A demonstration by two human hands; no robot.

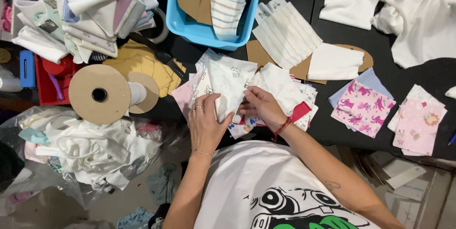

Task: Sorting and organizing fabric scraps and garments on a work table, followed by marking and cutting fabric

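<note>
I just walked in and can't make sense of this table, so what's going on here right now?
A person in a white printed T-shirt is handling small cut fabric pieces at a black table. The left hand and right hand both grip a white printed fabric piece over a loose pile of pieces. Pink printed squares lie to the right, a blue bin sits behind, and a cardboard spool stands at the left.

Sewing workshop: black cutting table point(408, 91), stacked fabric pieces point(363, 108), cardboard spool point(99, 94), scrap bag point(90, 150).
</note>
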